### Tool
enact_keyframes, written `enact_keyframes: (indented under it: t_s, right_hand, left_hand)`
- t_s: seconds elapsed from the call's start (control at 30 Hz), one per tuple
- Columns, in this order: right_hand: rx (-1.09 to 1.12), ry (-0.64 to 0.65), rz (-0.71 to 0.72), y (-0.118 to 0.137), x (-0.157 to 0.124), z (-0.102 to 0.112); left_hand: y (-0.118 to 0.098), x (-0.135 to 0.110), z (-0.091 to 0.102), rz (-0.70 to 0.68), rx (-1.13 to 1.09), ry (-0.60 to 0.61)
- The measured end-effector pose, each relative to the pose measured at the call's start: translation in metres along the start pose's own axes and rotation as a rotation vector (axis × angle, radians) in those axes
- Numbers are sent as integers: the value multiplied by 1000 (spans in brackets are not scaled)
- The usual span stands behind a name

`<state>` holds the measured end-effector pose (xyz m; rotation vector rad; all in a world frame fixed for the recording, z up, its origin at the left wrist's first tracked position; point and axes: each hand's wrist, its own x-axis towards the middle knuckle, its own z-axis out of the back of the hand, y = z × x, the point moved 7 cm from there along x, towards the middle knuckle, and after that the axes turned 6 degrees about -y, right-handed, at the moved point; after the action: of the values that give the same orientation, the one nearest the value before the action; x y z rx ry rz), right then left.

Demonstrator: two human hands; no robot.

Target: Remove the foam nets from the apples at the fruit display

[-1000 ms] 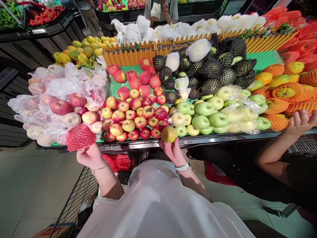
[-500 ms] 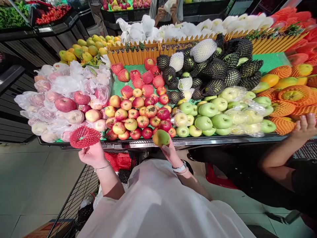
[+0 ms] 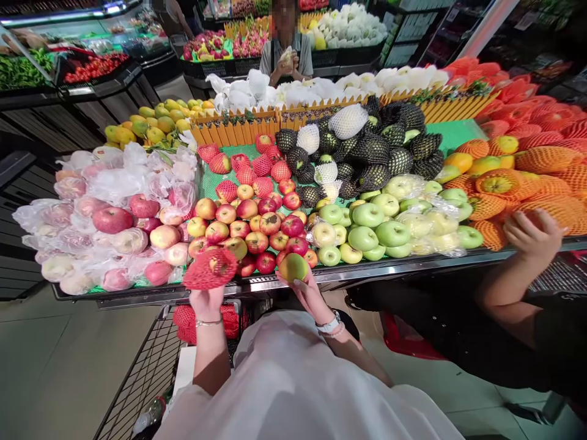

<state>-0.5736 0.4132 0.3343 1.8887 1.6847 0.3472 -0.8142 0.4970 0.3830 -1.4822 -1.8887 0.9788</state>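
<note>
In my left hand (image 3: 206,299) is a red foam net sleeve (image 3: 210,269), spread wide in front of the display edge. My right hand (image 3: 308,292) grips a green-yellow apple (image 3: 293,267), held just over the front edge of the pile. The two are a short way apart, and the apple is outside the sleeve. Close behind both hands lie loose red and yellow apples (image 3: 257,242). Several apples in red net sleeves (image 3: 262,164) rest on the green mat (image 3: 215,181) farther back.
Bagged apples (image 3: 114,220) lie left, green apples (image 3: 364,238) right, black-netted fruit (image 3: 373,177) behind. Papayas (image 3: 498,183) in orange nets are far right, near another person's hand (image 3: 534,232). A wire cart (image 3: 147,366) stands at lower left. Someone (image 3: 287,58) stands across the display.
My left hand has moved right with the sleeve, closer to the apple. My right hand still holds the apple at nearly the same place. The view has tilted up and shifted right.
</note>
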Motion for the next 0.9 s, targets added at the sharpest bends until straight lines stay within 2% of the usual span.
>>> enact_keyframes:
  t_s: [0.13,0.27,0.53,0.77,0.9]
  right_hand:
    - [15,-42,74,3,2,11]
    - [68,-81,119,8,6,20]
    - [74,-128,123,1,11,28]
    - [29,-69,105,4,9,19]
    - [14,-68,88,1,8,16]
  left_hand:
    - [39,-11,-10,138,71,24]
    - [59,-17,-17,227,80,66]
    - [76,-21,-31,283,75,166]
    - [83,-23,-26,343,117,219]
    - [82,-28,-32,323,187,315]
